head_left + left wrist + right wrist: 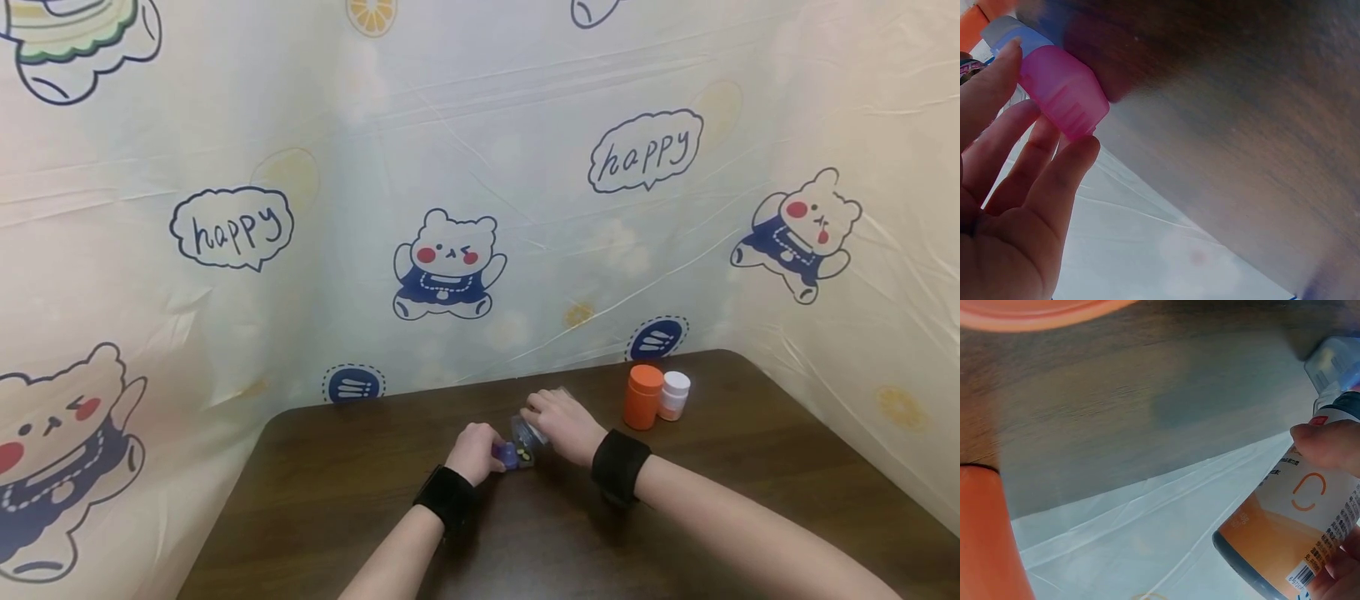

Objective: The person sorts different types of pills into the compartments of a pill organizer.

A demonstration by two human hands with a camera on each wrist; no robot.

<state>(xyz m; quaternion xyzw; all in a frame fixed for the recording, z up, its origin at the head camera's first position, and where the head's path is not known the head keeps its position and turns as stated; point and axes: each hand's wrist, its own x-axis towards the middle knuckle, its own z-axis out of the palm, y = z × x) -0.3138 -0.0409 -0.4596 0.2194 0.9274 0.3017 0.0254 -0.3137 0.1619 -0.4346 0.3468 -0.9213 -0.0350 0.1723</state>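
A small pill organizer with pink, blue and clear-grey sections [1063, 87] rests on the table, pinched between the thumb and fingers of my left hand [472, 450]. Yellowish bits [524, 455] show in its right-end section, and a clear lid there appears raised. My right hand [564, 423] grips a pill bottle [1291, 519] with a white and orange label. That bottle is tilted, its neck down at the organizer's clear end [1332, 362] in the right wrist view. Whether anything is leaving the bottle's mouth is too small to tell.
To the right of my right hand stand an orange bottle [643, 398] and a shorter white-capped bottle [674, 396]. The brown wooden table [337, 500] meets a printed curtain [540, 250] at its back edge. An orange rounded rim [1041, 315] crosses the right wrist view's top.
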